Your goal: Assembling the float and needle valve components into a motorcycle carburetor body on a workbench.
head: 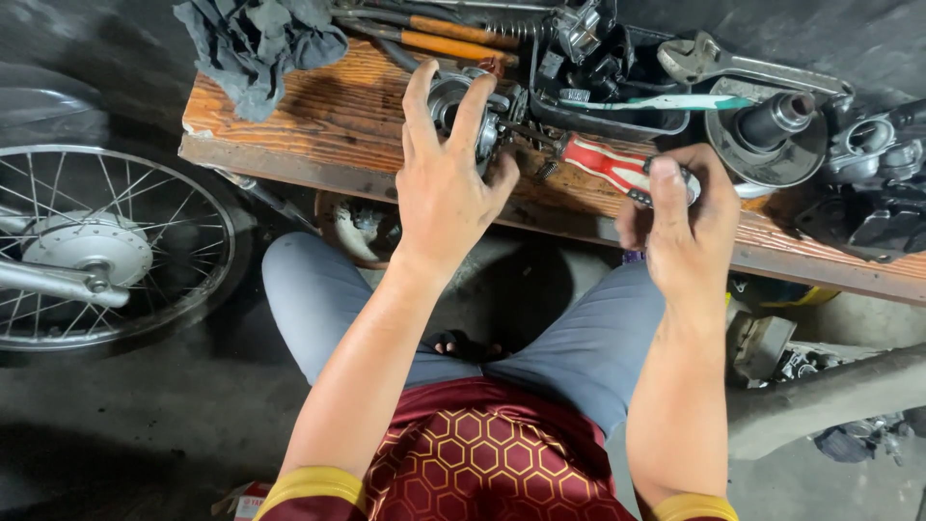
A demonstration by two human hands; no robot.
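My left hand [446, 183] grips a round grey metal engine part [465, 106] that rests on a worn wooden plank [328, 125]. A screwdriver [608, 164] with a red and white handle is held in my right hand [685, 207]; its shaft points left and its tip meets the metal part. Both hands are smeared with grease. My fingers hide most of the metal part.
A black tray [617, 121] of small parts and a toothbrush [666, 101] sit behind the hands. Orange-handled tools [453, 39], a grey rag [256, 43], an adjustable wrench [733, 63], and a round clutch-like part [772, 135] lie on the plank. A spoked wheel [96, 251] stands at left.
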